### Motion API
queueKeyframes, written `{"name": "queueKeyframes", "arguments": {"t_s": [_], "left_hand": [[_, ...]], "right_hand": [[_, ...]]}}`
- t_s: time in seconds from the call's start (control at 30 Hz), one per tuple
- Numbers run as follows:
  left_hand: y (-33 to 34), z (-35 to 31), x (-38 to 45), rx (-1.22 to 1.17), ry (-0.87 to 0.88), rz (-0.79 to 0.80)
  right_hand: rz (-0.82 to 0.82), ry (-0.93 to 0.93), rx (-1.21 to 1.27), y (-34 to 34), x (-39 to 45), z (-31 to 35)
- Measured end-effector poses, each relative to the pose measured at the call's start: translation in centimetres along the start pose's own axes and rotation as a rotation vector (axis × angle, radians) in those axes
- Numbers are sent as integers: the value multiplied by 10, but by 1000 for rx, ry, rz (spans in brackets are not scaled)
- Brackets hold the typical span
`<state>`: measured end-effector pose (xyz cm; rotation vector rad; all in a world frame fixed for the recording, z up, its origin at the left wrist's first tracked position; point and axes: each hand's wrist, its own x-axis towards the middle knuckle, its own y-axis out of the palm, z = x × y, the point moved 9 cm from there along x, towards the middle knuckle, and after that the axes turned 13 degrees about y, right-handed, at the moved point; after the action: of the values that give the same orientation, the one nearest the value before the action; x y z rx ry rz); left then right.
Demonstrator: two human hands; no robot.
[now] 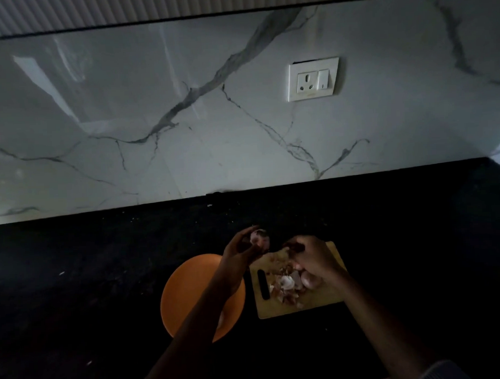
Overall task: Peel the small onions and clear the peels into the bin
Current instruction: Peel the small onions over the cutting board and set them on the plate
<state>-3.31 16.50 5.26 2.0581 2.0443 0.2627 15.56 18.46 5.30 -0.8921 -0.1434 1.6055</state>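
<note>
Small onion (pixel 259 238) gripped in left hand (pixel 239 250)

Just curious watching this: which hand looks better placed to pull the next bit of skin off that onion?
The right hand, probably. The left hand already grips the small onion, while the right hangs beside it over the cutting board and the peels.

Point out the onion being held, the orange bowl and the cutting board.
onion (pixel 259 237): head view, its exposed top.
orange bowl (pixel 187 285): head view, bare inner surface.
cutting board (pixel 326 295): head view, bare right part.
</note>
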Motion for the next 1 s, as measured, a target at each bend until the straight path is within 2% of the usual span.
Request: {"name": "queueKeyframes", "arguments": {"t_s": [0.07, 0.13, 0.27, 0.37, 0.5, 0.6, 0.73, 0.87, 1.0], "left_hand": [[-5, 1, 0, 13, 33, -34], [-9, 3, 0, 16, 53, -68], [-3, 0, 0, 41, 69, -13], [6, 1, 1, 51, 69, 19], [9, 1, 2, 81, 82, 29], [4, 4, 2, 97, 70, -16], [7, 5, -1, 127, 68, 5], [12, 1, -1, 126, 67, 9], [11, 1, 1, 115, 67, 18]], "right_hand": [[77, -17, -154, 10, -1, -7], [58, -84, -163, 7, -6, 0], [39, -109, 109, 1, -12, 21], [80, -217, 187, 8, -19, 46], [-27, -220, 213, 6, -21, 50], [-43, -201, 228, 10, -22, 49], [-261, -213, 104, -4, -20, 48], [-259, -215, 82, -10, -15, 43], [-236, -133, 171, -21, -10, 27]]}}
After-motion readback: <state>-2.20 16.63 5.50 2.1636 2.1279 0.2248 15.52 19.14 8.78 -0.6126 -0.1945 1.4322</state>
